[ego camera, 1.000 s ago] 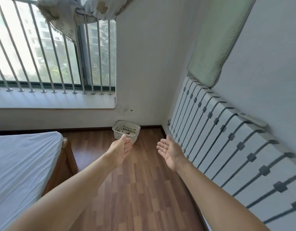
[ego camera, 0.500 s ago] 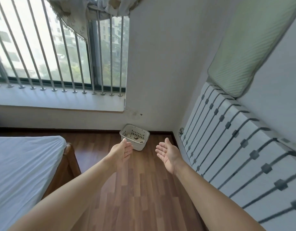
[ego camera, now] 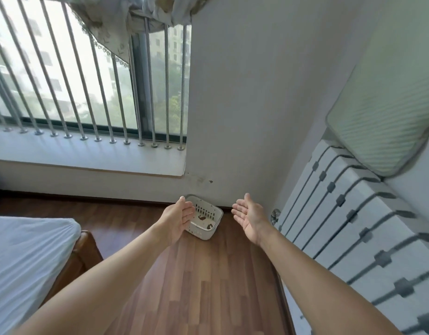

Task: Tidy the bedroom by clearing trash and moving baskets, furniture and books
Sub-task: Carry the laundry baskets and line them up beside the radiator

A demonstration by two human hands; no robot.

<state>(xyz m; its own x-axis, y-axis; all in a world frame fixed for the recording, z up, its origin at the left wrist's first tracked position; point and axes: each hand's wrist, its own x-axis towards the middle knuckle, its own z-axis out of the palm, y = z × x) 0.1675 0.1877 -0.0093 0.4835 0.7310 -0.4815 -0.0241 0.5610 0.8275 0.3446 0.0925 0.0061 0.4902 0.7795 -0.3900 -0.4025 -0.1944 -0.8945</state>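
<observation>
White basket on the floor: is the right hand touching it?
Apart. The head view shows a strip of floor between the right hand and the white basket.

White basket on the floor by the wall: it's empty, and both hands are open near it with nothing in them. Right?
Not empty. The head view shows a few small dark bits lying in the white basket. The rest stands: it sits on the wooden floor by the wall, and the left hand and right hand are open, holding nothing.

White slotted basket (ego camera: 205, 222), brown wood-plank floor (ego camera: 208, 286), white sheet (ego camera: 22, 257), grey-striped white mattress (ego camera: 368, 233)
</observation>
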